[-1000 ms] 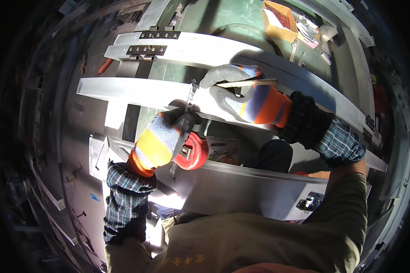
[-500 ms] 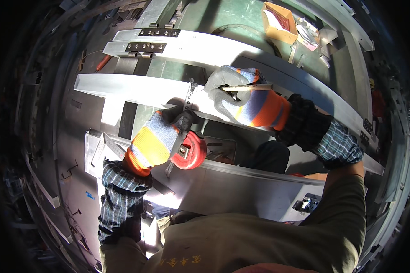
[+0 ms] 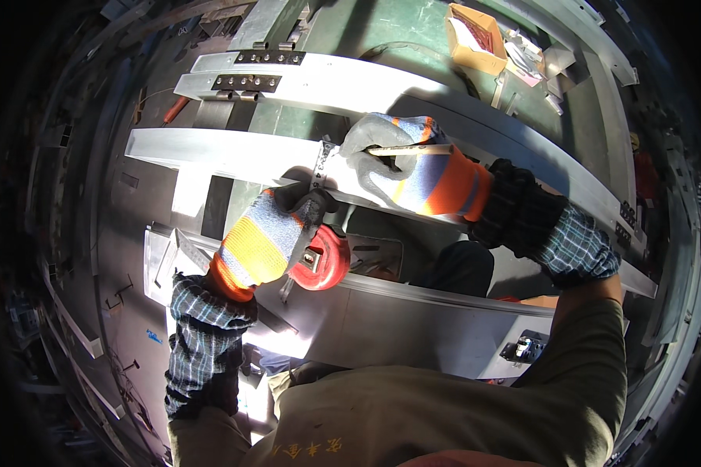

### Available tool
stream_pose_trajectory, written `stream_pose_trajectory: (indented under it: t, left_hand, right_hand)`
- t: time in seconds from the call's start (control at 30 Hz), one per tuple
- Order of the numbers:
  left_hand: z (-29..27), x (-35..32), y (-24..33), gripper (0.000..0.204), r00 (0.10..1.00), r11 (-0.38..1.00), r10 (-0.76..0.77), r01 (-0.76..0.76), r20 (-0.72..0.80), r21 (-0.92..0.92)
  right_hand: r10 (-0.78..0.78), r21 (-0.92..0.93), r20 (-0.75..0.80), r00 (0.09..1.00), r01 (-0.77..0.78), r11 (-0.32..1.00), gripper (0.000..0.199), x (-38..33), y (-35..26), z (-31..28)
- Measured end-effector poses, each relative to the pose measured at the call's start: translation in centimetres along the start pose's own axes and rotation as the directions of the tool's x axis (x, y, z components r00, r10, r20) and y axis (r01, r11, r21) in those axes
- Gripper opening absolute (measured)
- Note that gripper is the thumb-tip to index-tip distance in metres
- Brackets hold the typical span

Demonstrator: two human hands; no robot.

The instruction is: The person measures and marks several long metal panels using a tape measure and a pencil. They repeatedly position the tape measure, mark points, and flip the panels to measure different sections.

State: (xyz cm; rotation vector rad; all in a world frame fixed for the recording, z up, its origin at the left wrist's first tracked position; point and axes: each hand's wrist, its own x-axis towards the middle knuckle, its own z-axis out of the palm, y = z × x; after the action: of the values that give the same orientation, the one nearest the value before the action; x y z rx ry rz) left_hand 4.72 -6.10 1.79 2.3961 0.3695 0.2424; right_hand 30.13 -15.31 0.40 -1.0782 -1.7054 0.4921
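Observation:
My left hand, in a grey, yellow and orange knit glove with dark fingers, is closed on a tape measure with a red case. From it the tape blade runs across the top of a pale metal bar, and my fingertips press it near the bar's close edge. My right hand, gloved alike, rests over the bar just right of the blade. It is closed on a slim pale pencil-like stick, whose tip is hidden by the fingers.
Beyond lies another long bar with black hinges. A cardboard box stands at the far right beside papers. A red-handled tool lies at the far left. Nearer me runs a wide metal profile, close to my body.
My right hand has shifted slightly left toward the tape blade, with the stick in it. My left hand and the tape measure have moved a touch left.

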Motion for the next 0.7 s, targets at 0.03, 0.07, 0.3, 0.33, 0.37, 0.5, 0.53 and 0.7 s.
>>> stream_pose_trajectory:
  t: [0.03,0.07,0.3,0.33,0.37,0.5,0.53,0.7]
  left_hand:
    - [0.2,0.0,-0.1,0.022,0.999,1.000,0.025,-0.025,-0.024,0.007]
    - [0.2,-0.1,-0.2,0.022,0.998,0.999,0.050,-0.049,-0.047,0.015]
    - [0.1,-0.1,-0.3,0.020,1.000,1.000,0.007,-0.007,-0.007,0.001]
    - [0.1,0.2,0.2,0.020,0.999,0.997,-0.041,0.041,0.002,-0.064]
    - [0.0,0.4,0.5,0.020,0.996,0.988,-0.087,0.088,0.014,-0.129]
    - [-0.5,0.1,0.6,0.021,1.000,1.000,-0.002,0.002,0.014,0.024]
    - [-0.5,0.1,0.7,0.022,0.998,0.998,-0.055,0.055,0.024,-0.033]
    - [-0.3,0.1,0.8,0.023,0.990,0.974,-0.140,0.143,0.032,-0.175]
  right_hand:
    - [-0.008,0.006,0.000,1.000,0.008,1.000,0.016,0.0,0.0,0.0]
    - [0.005,0.021,0.004,1.000,-0.005,1.000,0.016,0.0,0.1,0.1]
    - [0.022,0.003,0.014,1.000,-0.022,1.000,0.015,0.1,-0.4,-0.2]
    - [0.009,-0.022,0.010,1.000,-0.009,1.000,0.015,0.0,-0.3,-0.2]
    - [0.013,-0.014,0.011,1.000,-0.013,1.000,0.015,-0.1,-0.3,-0.2]
    - [0.027,0.004,0.032,0.999,-0.028,1.000,0.016,0.1,-0.6,-0.3]
    - [0.034,0.000,0.042,0.999,-0.034,0.999,0.016,0.2,-0.6,-0.3]
    - [-0.011,-0.022,0.004,1.000,0.011,1.000,0.016,0.2,-0.6,-0.2]
